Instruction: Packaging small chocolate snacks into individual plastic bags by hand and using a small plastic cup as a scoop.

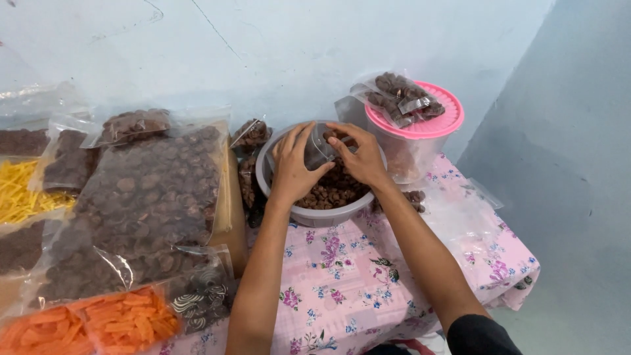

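A grey bowl (314,213) of brown snacks (332,190) is seen near the far edge of a table covered with a pink flowered cloth (348,276); open cloth is left on the near side of the wrists, while the wall stands close beyond the fingertips. A small clear bag (320,150) is held over the bowl between both hands. The left hand (294,167) is curled about the bag's left side, fingers narrowly bent on the plastic. The right hand (358,154) is closed on the bag's right side and top, some snacks being touched by its fingertips. To the right of the right fingers, a clear tub with a pink lid (420,121) is found, a filled small bag (401,97) lying on it. Left of the left fingers, a large clear bag of brown snacks (148,197) is stacked with others; orange sticks (98,325) and yellow sticks (23,190) are packed further left.
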